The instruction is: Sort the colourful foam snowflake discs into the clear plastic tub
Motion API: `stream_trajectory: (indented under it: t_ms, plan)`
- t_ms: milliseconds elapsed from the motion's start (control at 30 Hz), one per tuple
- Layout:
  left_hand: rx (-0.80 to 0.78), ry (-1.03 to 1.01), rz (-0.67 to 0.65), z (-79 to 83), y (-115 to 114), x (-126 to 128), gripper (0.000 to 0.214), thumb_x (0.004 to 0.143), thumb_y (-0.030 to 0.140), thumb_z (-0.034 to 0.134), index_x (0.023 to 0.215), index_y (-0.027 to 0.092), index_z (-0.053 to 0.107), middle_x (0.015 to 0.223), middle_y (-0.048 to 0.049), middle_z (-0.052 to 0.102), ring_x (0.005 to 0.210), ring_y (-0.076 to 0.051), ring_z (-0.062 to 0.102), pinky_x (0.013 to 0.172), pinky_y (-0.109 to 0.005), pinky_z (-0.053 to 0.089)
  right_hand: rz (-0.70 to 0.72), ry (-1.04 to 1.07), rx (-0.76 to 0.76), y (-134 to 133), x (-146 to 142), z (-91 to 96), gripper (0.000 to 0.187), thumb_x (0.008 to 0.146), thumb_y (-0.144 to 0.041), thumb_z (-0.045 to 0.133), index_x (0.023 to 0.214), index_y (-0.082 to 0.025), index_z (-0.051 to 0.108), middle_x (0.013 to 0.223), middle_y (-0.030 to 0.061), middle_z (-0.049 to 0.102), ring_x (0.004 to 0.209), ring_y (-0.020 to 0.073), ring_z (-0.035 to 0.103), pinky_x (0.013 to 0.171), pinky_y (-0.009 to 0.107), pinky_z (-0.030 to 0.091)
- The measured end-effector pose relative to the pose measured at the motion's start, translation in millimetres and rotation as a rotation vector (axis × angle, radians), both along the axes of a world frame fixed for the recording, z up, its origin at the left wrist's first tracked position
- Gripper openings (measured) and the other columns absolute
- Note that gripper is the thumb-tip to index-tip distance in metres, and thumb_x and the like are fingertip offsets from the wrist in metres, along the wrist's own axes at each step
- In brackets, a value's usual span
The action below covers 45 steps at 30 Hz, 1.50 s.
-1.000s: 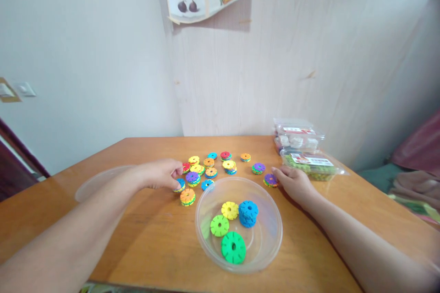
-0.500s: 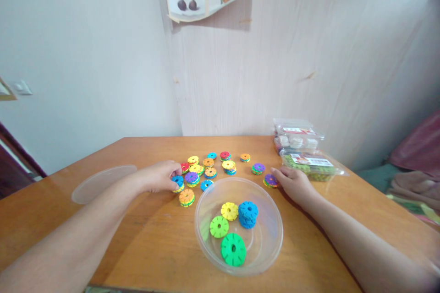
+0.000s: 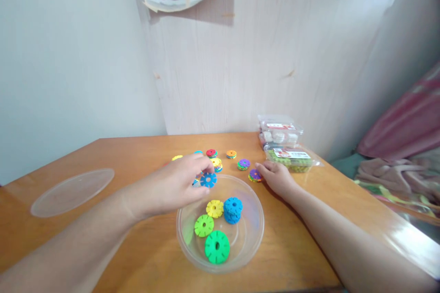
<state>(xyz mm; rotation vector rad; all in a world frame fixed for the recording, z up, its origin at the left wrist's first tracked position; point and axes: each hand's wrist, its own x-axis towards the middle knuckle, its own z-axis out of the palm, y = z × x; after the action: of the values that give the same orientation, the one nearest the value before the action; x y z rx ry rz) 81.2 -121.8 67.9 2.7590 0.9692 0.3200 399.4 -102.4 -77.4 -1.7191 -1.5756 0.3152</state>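
Observation:
My left hand (image 3: 185, 176) pinches a blue notched disc (image 3: 208, 180) by its edge, tilted, at the far left rim of a clear plastic bowl (image 3: 260, 238). Inside the bowl lie a yellow disc (image 3: 215, 209), a light green disc (image 3: 204, 225), a larger green disc (image 3: 217, 247) and a stack of blue discs (image 3: 233, 210). To the bowl's right, my right hand (image 3: 278, 178) rests on the table, its fingers closed at the edge of a purple-topped disc stack (image 3: 255, 175). My left hand hides several of the stacks behind it.
Beyond the bowl stand disc stacks topped purple (image 3: 244, 164), orange (image 3: 231, 154), red (image 3: 211, 152) and yellow (image 3: 216, 163). A clear round lid (image 3: 72, 192) lies at left. Plastic boxes, one with green contents (image 3: 290, 160) and one with white pieces (image 3: 280, 136), sit at back right.
My left hand has lifted a blue disc from a stack on the left and carried it right to the bowl's rim. My right hand stays at the purple-topped stack. The view has turned slightly right.

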Motion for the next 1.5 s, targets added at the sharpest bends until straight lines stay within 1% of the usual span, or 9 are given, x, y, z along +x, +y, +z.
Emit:
stream_trajectory:
  t_ms: [100,267,433,633,767,900,1100,1367,1500]
  plan:
    - [-0.014,0.035,-0.130,-8.3,-13.5,25.4,0.021,0.079,0.023,0.058,0.100,0.022,0.061,0.102,-0.0037,0.062,0.093,-0.020,0.057,0.079,-0.032,0.043,0.005,0.014,0.013,1.4,0.3,-1.7,0.047,0.087,-0.058,0.044,0.056,-0.022,0.041,0.052,-0.0027,0.044,0.054,0.0146,0.044,0.054,0.028,0.032]
    - [-0.006,0.117,-0.199,-26.9,-13.0,45.8,0.019,0.078,0.024,0.062,0.097,0.021,0.061,0.098,-0.0046,0.062,0.092,-0.021,0.056,0.076,-0.033,0.043,-0.009,0.005,0.035,4.3,-0.4,-3.4,0.049,0.087,-0.059,0.044,0.055,-0.022,0.040,0.051,-0.0029,0.043,0.054,0.0143,0.043,0.054,0.028,0.031]
    - [0.007,0.097,-0.204,-21.7,-7.7,43.6,0.018,0.081,0.027,0.061,0.098,0.021,0.062,0.099,-0.0051,0.062,0.092,-0.021,0.057,0.077,-0.033,0.043,-0.040,-0.015,0.030,2.9,-1.6,-2.3,0.050,0.087,-0.059,0.045,0.055,-0.022,0.040,0.051,-0.0029,0.043,0.053,0.0139,0.041,0.053,0.029,0.028]
    - [-0.009,0.047,-0.075,7.1,17.0,13.2,0.016,0.086,0.031,0.053,0.093,0.020,0.063,0.088,-0.0032,0.062,0.079,-0.017,0.056,0.070,-0.030,0.041,-0.010,-0.004,0.010,0.2,-1.5,0.1,0.048,0.088,-0.057,0.043,0.056,-0.021,0.044,0.052,-0.0020,0.046,0.054,0.0147,0.043,0.052,0.029,0.027]
    - [-0.074,-0.022,0.065,12.8,40.4,-19.1,0.022,0.086,0.039,0.053,0.087,0.020,0.062,0.082,-0.0014,0.062,0.072,-0.015,0.055,0.066,-0.028,0.041,-0.009,-0.011,0.003,0.8,-1.8,-0.4,0.049,0.089,-0.059,0.041,0.057,-0.022,0.043,0.053,-0.0016,0.047,0.055,0.0154,0.044,0.053,0.028,0.030]
    - [-0.140,-0.102,0.190,4.8,56.1,-44.9,0.026,0.085,0.044,0.055,0.090,0.020,0.062,0.080,-0.0010,0.064,0.071,-0.016,0.057,0.062,-0.027,0.042,-0.011,0.007,-0.016,0.0,-2.1,-0.9,0.049,0.089,-0.060,0.041,0.058,-0.022,0.042,0.054,-0.0019,0.048,0.056,0.0156,0.045,0.055,0.028,0.031]
    - [-0.278,-0.244,0.306,-1.6,64.7,-59.3,0.034,0.083,0.052,0.055,0.089,0.018,0.059,0.080,-0.0023,0.065,0.074,-0.018,0.060,0.066,-0.030,0.046,-0.016,0.032,-0.022,-0.5,-1.0,-4.3,0.049,0.090,-0.060,0.042,0.060,-0.022,0.037,0.054,-0.0034,0.042,0.057,0.0151,0.044,0.057,0.029,0.031]
    - [-0.391,-0.091,0.249,-30.4,89.6,-86.5,0.031,0.078,0.043,0.058,0.096,0.018,0.057,0.087,-0.0026,0.063,0.079,-0.019,0.059,0.070,-0.031,0.046,-0.012,0.055,-0.012,-2.0,-0.3,-5.8,0.049,0.091,-0.059,0.042,0.060,-0.022,0.035,0.055,-0.0040,0.040,0.057,0.0149,0.043,0.057,0.029,0.030]
    - [-0.391,-0.057,0.241,-43.5,95.9,-106.2,0.040,0.071,0.045,0.063,0.101,0.019,0.058,0.102,-0.0049,0.063,0.093,-0.022,0.058,0.080,-0.033,0.047,-0.022,0.046,-0.026,-3.7,-1.0,-5.7,0.049,0.091,-0.059,0.042,0.061,-0.022,0.037,0.056,-0.0037,0.043,0.058,0.0149,0.044,0.057,0.029,0.030]
